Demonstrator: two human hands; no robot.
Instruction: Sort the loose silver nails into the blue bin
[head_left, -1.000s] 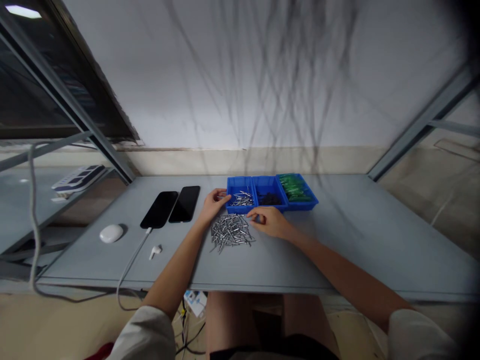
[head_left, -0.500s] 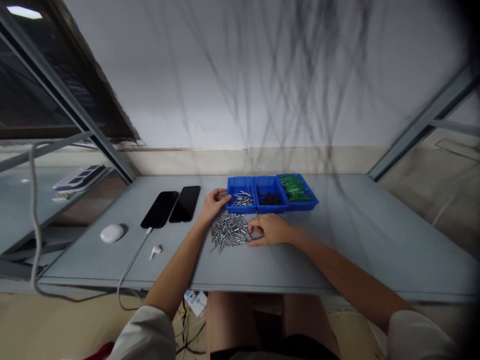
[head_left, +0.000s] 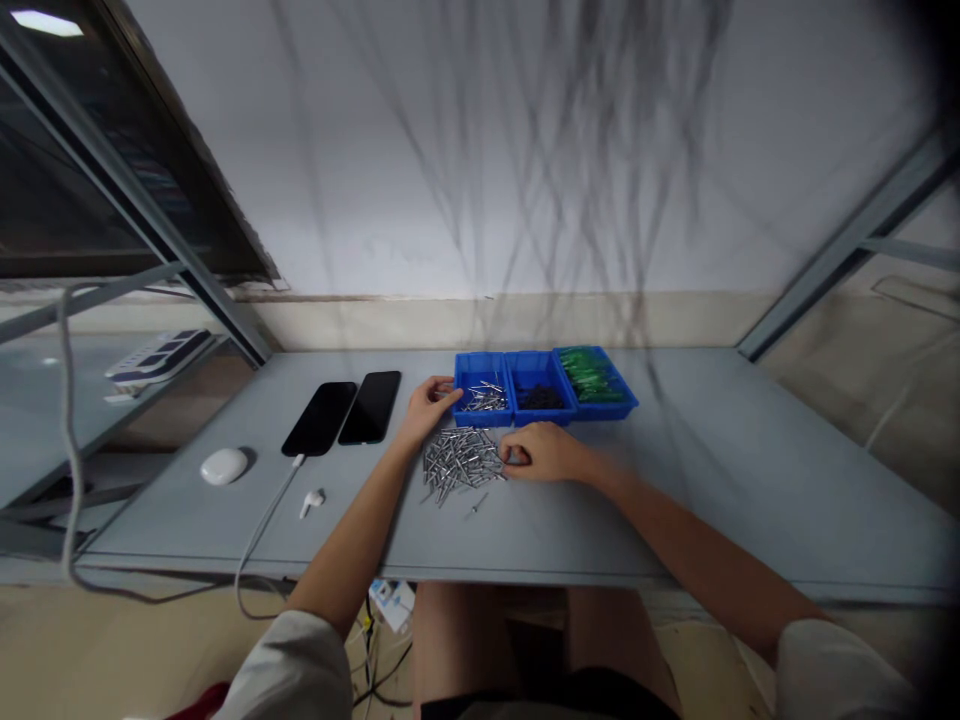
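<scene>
My left hand (head_left: 430, 405) grips the left edge of a blue bin (head_left: 466, 370) that holds some metal rivets (head_left: 487, 398). Curled at the right edge of a loose pile of rivets (head_left: 459, 462) is my right hand (head_left: 538, 452); what its fingertips hold, if anything, is too small to tell. One rivet (head_left: 476, 506) lies apart, just below the pile. Touching the first bin are a second blue bin (head_left: 536, 366) with dark small parts (head_left: 540, 398) and a third (head_left: 611, 411) with green items (head_left: 589, 375).
Two black phones (head_left: 320, 418) (head_left: 370, 407) lie left of my left hand, one with a white cable (head_left: 264, 520). A white case (head_left: 223, 466) and an earbud (head_left: 312, 501) are further left. Metal frame posts flank the grey table (head_left: 712, 450).
My right hand has moved slightly up, and its fingers are more curled. A single rivet now lies separately below the pile. My left hand has stayed at the bin.
</scene>
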